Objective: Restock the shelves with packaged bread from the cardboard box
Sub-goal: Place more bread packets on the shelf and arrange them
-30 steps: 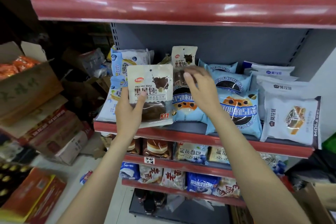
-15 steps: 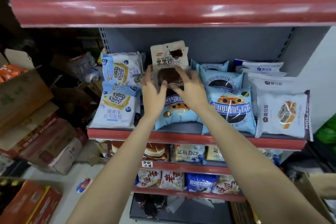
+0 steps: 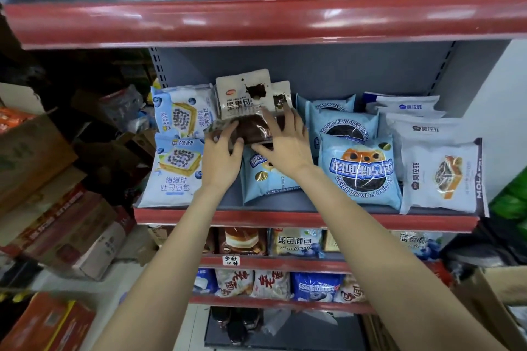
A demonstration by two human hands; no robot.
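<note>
A beige packet of dark chocolate bread stands on the middle shelf, in front of a second packet of the same kind. My left hand grips its lower left edge, thumb across the clear window. My right hand lies with fingers spread over the packet's lower right part, pressing it back. Below both hands a light blue bread packet leans on the shelf. A corner of a cardboard box shows at the lower right.
Blueberry toast packets fill the shelf's left, light blue round-bread packets and white MOLA packets the right. A red-edged shelf hangs above. Lower shelves hold more bread. Cardboard cartons are stacked at the left.
My left hand carried the beige packet from in front of the shelf up and back onto it. My right hand came down from the rear packet onto the front one.
</note>
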